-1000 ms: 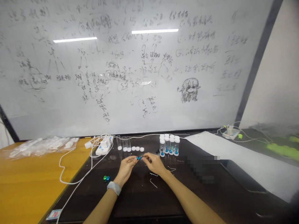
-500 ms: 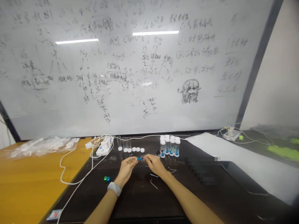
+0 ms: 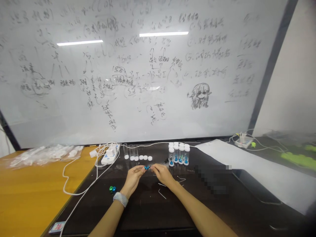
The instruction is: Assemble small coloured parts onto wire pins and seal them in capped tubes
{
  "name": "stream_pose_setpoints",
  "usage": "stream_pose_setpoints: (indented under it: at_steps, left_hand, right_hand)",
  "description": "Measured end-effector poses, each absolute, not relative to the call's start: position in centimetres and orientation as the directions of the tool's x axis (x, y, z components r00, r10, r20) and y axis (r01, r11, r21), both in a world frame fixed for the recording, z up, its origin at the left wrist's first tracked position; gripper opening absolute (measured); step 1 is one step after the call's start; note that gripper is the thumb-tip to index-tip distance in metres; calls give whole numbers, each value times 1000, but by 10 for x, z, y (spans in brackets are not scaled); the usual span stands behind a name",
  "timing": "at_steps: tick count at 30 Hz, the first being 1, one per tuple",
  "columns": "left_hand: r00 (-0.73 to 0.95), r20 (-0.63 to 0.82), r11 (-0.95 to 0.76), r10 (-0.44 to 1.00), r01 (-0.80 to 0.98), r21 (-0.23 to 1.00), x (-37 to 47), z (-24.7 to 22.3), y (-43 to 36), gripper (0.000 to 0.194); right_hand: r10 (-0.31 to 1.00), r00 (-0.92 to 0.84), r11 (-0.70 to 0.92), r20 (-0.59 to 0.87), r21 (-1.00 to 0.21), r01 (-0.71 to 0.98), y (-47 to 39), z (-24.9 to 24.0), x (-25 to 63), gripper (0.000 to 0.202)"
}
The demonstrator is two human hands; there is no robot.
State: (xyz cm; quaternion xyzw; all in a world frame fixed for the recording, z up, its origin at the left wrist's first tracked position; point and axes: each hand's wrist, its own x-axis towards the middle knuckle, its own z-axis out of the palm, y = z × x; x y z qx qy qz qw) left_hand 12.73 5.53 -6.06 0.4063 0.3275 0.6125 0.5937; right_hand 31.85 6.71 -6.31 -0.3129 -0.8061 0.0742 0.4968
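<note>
My left hand (image 3: 133, 177) pinches a small shiny blue metallic piece (image 3: 146, 167) between thumb and fingertips above the dark table. From the other side, my right hand (image 3: 163, 174) is closed on a small dark part (image 3: 149, 167) that meets the blue piece. The exact kind of both parts is too small to tell. Several small black parts (image 3: 166, 161) lie behind my right hand. Thin bent metal pieces (image 3: 162, 193) lie below it. Left of my left wrist sit a green shiny bead-like piece (image 3: 111, 188) and a blue one (image 3: 114, 189).
Clear tubes (image 3: 134, 152) stand at the back beside white caps (image 3: 145, 158). Several capped tubes (image 3: 186, 155) with blue pieces inside stand at right. A power strip (image 3: 108, 157) with white cables is at left. A dark phone-like slab (image 3: 256, 186) lies right, near white paper (image 3: 232, 161).
The right fingertips have moved slightly closer to the blue piece, so less of the dark part shows between the hands. The view has shifted a little.
</note>
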Motion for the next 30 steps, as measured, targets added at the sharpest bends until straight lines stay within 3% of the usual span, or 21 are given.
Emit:
stream_pose_setpoints:
  at_steps: [4, 8, 15, 19, 22, 25, 30]
  left_hand:
    - [19, 110, -88, 994, -473, 877, 127, -62, 56, 31]
    - [16, 105, -86, 994, -465, 881, 127, -62, 56, 32]
    - [32, 137, -108, 990, -454, 885, 128, -61, 56, 30]
    - [26, 128, -102, 991, -457, 884, 127, -62, 57, 32]
    - [16, 118, -97, 993, -467, 879, 127, -63, 57, 32]
    - [24, 119, -94, 993, -467, 879, 127, -63, 57, 30]
    - [34, 135, -104, 990, -463, 880, 128, -61, 55, 28]
  right_hand:
    - [590, -282, 790, 756, -468, 397, 65, -55, 324, 16]
    - [536, -332, 837, 776, -440, 325, 64, -55, 327, 23]
    - [559, -315, 812, 767, -429, 397, 66, -63, 319, 16]
    - [609, -316, 772, 727, -451, 449, 64, -59, 321, 27]
    - [605, -302, 782, 736, -480, 398, 63, -54, 325, 18]
    - [567, -336, 818, 752, -468, 334, 63, -55, 327, 23]
    - [536, -319, 834, 782, -431, 344, 66, -62, 323, 19]
